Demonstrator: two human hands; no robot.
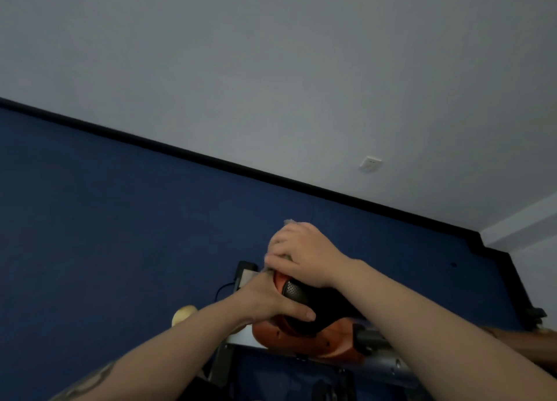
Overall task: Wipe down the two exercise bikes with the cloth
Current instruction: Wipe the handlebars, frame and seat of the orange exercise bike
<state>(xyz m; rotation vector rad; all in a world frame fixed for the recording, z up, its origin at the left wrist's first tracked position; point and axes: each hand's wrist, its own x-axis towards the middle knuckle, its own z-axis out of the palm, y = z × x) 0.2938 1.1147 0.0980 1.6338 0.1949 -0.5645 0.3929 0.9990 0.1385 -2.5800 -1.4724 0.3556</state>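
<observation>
Atop orange bike housing (pixel 301 339): your left hand (pixel 271 302) grips black saddle (pixel 304 304); right hand (pixel 301 253) clutches cloth (pixel 291 221); wiping underway; next, sweep cloth downward.

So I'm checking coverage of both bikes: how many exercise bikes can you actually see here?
1. An orange and black exercise bike sits low in the middle, under both hands; the right hand presses a cloth on it. A second bike may be out of view.

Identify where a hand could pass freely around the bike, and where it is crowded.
Free: the blue floor left of the bike, between the black skirting and the left hand. Crowded: the orange and black bike top, where both hands meet, the right hand pressing the cloth.
</observation>
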